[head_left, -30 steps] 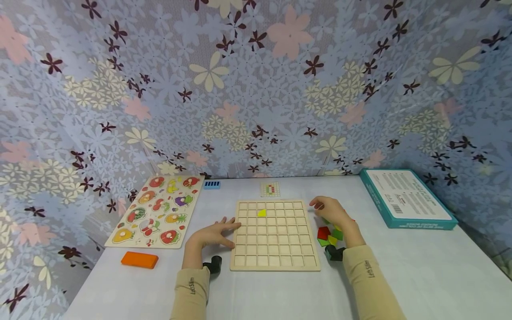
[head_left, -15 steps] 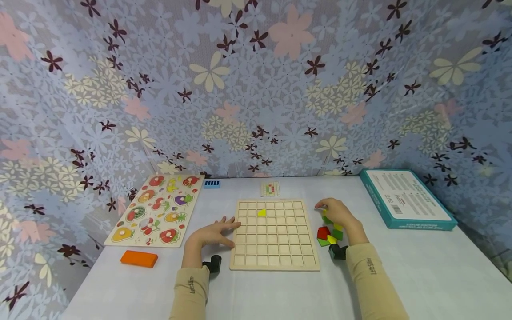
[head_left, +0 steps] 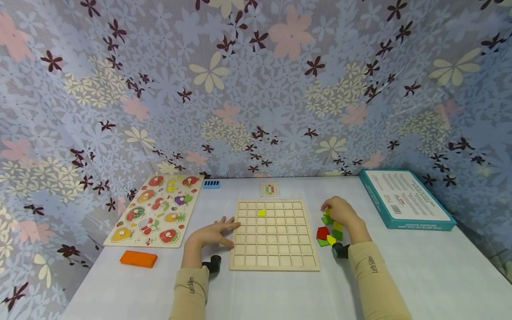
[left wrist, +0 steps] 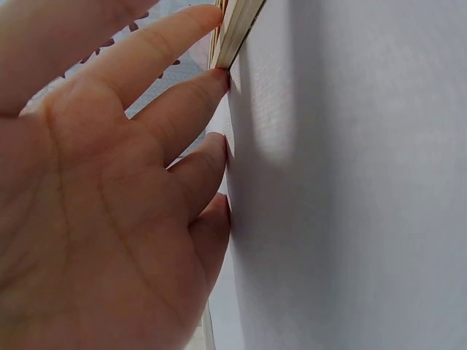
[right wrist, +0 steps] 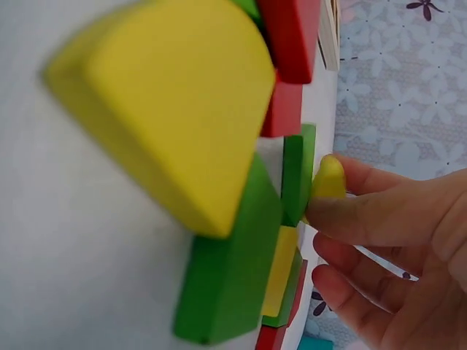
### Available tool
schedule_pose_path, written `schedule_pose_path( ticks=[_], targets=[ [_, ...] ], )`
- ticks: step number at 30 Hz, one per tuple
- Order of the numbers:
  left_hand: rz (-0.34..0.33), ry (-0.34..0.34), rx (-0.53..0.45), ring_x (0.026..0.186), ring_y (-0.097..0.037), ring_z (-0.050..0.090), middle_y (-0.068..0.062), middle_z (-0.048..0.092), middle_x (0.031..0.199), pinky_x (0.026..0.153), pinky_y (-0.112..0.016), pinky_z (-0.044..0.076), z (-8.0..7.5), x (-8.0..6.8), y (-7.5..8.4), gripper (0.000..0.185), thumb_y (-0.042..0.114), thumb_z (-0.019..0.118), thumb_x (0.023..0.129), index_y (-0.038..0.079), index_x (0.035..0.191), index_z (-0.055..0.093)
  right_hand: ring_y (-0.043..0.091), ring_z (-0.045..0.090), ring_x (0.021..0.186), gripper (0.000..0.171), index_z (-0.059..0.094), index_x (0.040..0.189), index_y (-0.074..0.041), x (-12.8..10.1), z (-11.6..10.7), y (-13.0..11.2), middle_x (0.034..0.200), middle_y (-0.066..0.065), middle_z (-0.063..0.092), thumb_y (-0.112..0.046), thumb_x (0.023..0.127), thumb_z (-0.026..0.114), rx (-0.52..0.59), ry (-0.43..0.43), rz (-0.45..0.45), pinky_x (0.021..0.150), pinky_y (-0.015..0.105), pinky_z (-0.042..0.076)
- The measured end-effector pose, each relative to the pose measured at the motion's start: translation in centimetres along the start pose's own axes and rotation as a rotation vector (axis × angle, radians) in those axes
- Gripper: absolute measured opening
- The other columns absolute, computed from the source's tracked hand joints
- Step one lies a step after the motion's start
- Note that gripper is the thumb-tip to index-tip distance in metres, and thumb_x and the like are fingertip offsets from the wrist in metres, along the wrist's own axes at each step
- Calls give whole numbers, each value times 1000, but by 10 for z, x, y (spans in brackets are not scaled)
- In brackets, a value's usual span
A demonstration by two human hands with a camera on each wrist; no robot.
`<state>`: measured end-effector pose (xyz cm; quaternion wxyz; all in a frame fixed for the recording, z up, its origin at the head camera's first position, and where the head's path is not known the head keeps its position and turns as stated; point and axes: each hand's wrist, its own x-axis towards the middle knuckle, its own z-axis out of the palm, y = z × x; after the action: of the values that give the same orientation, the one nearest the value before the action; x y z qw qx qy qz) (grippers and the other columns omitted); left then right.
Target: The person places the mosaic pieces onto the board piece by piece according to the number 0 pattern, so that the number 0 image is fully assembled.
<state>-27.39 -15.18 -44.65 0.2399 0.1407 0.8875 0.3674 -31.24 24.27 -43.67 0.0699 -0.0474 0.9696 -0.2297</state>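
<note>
My left hand [head_left: 212, 234] has its fingers spread, touching the left edge of a wooden grid board [head_left: 274, 239]; the left wrist view shows the fingertips at the board's side and the tabletop. A yellow block [head_left: 261, 213] sits in the board's upper rows. Over a small heap of coloured blocks right of the board is my right hand [head_left: 343, 213]. Between thumb and index finger it pinches a yellow block [right wrist: 330, 179], beside a green block [right wrist: 295, 171]. Nearer the wrist camera lie a rounded yellow block [right wrist: 171, 109] and red blocks [right wrist: 292, 36].
A small pattern card [head_left: 270, 190] lies behind the board. At left are a fruit puzzle board [head_left: 160, 209], an orange block [head_left: 138, 259] and a small blue item [head_left: 212, 184]. A teal-edged box [head_left: 412, 200] stands at back right.
My right hand has shifted a little to the right, off the board's side and onto the heap, and now holds a yellow block there. My left hand has stayed put.
</note>
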Motion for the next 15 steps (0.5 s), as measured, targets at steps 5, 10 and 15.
schedule_pose_path(
  ticks=[5,10,15],
  targets=[
    [0,0,1,141,-35,1,-5,22,153,109,-61,1,0,-1,0,72,17,77,70,18,136,48,32,52,92,22,69,91,0,0,1,2,104,22,59,12,79,54,1,-8,27,91,50,44],
    [-1,1,6,141,-37,1,-5,22,152,108,-62,1,0,0,0,72,17,77,70,18,136,48,28,51,84,19,68,86,-2,-1,1,1,97,18,62,10,82,53,23,-10,26,82,43,48],
    [-7,1,10,140,-37,1,-4,22,153,107,-63,1,0,-2,1,73,18,77,71,19,137,47,24,51,75,15,64,83,-3,-1,1,0,87,12,61,7,82,53,51,-10,10,70,36,47]
  ],
)
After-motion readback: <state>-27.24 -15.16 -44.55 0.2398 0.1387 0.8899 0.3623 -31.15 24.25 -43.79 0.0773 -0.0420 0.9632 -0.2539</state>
